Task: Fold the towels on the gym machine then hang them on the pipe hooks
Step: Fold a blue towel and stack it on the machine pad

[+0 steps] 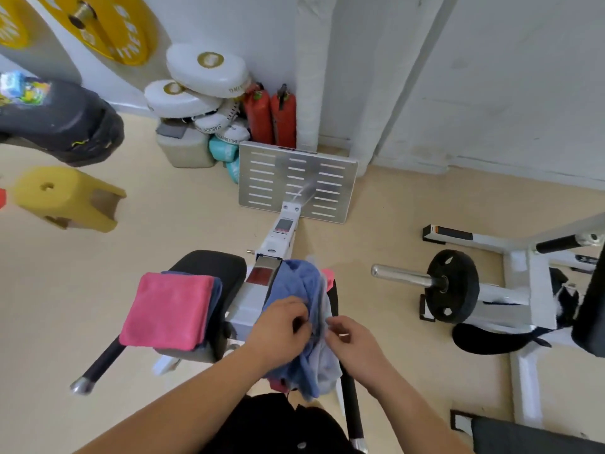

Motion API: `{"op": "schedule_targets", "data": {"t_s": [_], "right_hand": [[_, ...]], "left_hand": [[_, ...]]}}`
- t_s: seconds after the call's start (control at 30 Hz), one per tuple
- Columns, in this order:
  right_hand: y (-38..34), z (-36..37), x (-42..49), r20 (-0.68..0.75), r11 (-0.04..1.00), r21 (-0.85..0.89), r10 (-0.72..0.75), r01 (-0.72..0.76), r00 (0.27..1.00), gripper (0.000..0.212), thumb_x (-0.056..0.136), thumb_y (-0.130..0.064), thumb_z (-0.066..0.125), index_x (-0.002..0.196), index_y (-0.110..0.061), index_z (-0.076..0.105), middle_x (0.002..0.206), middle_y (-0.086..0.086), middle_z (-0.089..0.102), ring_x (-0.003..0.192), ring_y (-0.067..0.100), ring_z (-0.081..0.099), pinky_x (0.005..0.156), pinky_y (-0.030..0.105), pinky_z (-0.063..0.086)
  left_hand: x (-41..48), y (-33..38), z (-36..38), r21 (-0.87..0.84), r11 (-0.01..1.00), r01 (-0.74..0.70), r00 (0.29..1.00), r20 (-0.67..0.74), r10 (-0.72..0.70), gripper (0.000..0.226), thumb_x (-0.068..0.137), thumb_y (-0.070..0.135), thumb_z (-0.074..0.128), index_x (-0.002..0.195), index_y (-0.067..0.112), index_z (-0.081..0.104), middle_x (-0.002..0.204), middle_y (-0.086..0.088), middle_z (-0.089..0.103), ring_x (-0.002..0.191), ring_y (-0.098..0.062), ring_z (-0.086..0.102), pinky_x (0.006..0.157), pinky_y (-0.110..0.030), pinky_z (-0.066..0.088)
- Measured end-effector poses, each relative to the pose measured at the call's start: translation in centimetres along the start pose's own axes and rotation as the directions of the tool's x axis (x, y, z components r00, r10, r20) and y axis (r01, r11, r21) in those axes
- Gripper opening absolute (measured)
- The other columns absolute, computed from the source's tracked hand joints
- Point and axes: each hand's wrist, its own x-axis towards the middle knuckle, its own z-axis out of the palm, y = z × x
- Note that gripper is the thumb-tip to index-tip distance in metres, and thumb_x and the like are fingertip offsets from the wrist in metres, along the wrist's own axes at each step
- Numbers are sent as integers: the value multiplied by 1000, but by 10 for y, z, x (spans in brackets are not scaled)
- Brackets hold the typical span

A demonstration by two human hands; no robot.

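While a folded pink towel (168, 309) already rests on the machine's left pad (209, 267), the left hand (278, 326) and right hand (355, 339) both pinch a bunched blue towel (301, 283) over the frame (folding unfinished, nothing hung, hooks out of sight).

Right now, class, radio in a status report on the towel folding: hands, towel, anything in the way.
Left hand and right hand pinch the crumpled blue towel, unfolded. Folded pink towel on the pad beside. Nothing in the way.
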Motion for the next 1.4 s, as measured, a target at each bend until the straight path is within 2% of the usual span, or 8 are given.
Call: {"op": "schedule_targets", "data": {"t_s": [0.2,0.37,0.47,0.63,0.77,0.93,1.27,1.4], "right_hand": [[-7,12,1,94,978,-203,-17,35,995,31,99,-28,59,129,-21,62,121,0,69,115,19,65,100,33,50],[-11,25,-11,-2,967,-227,-119,116,993,62,77,-40,77,134,-41,53,136,-13,44,125,8,47,105,28,44],[-30,37,-25,-44,975,-89,-206,202,978,60,75,-26,86,127,-40,60,131,-20,51,117,-10,51,99,23,47],[-53,42,-46,-257,962,118,-208,245,944,30,99,-4,55,89,-26,71,77,0,73,68,8,61,68,23,50],[-52,43,-54,-361,963,188,-115,193,925,18,102,-13,50,90,-6,61,88,25,63,74,22,54,68,35,44],[-50,46,-58,-455,924,353,33,146,890,16,105,-24,48,101,-16,61,97,10,70,91,26,68,84,46,57],[-19,48,-50,-361,919,393,172,-17,916,19,99,-31,59,106,-14,62,108,18,69,101,35,67,92,52,56],[-9,45,-43,-339,959,265,192,-103,921,27,96,-26,56,101,0,59,88,19,62,75,25,55,71,37,48]], "left_hand": [[-26,10,-38,-532,816,227,921,-155,-357,29,86,1,59,66,13,42,55,9,39,51,-4,36,53,-15,35],[-43,1,-62,-671,705,231,935,-45,-350,20,90,10,66,72,11,55,71,-2,57,67,-15,54,69,-35,49],[-48,9,-60,-643,744,183,965,-25,-259,25,92,11,67,70,16,55,65,8,55,66,-11,52,69,-29,46],[-58,18,-63,-667,745,5,999,-24,-28,10,95,11,68,86,6,67,79,-11,71,72,-11,63,72,-28,53],[-68,-10,-62,-533,846,-8,998,-63,-30,8,93,12,65,92,18,70,92,-1,74,87,-10,69,83,-23,55],[-53,-70,-50,-192,980,43,999,25,-39,14,91,21,63,104,25,64,112,7,63,104,-8,60,91,-25,48],[-18,-61,-18,-132,978,164,985,-32,-169,5,91,28,66,95,25,69,87,5,71,83,-18,67,79,-35,57],[-26,-57,-27,-94,986,139,987,-70,-146,15,94,23,61,85,25,74,82,8,73,78,-14,67,74,-32,57]]}}
